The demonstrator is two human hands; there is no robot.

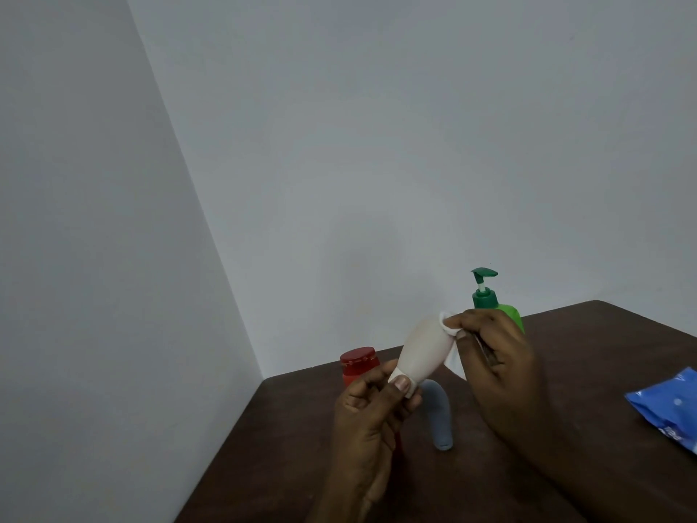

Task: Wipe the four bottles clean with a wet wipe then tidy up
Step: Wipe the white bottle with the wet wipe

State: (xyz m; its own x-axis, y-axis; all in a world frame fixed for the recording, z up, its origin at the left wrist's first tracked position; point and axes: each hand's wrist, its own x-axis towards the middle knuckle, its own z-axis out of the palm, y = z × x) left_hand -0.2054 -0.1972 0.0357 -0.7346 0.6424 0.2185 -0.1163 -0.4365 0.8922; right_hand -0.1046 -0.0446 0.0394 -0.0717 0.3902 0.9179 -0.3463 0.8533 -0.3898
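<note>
My left hand (371, 403) grips the narrow capped end of a small white bottle (424, 351), held tilted above the table. My right hand (498, 356) pinches a white wet wipe (449, 325) against the bottle's wide end. A red bottle with a red cap (358, 364) stands behind my left hand, partly hidden. A green pump bottle (490, 296) stands behind my right hand, its body mostly covered. Between my hands, a grey-blue bottle (439, 417) is on the dark brown table (603, 371).
A blue wet wipe pack (667, 405) lies at the table's right edge. The table sits in a corner between two plain grey walls (339, 145). Its left edge runs diagonally toward the bottom of the view.
</note>
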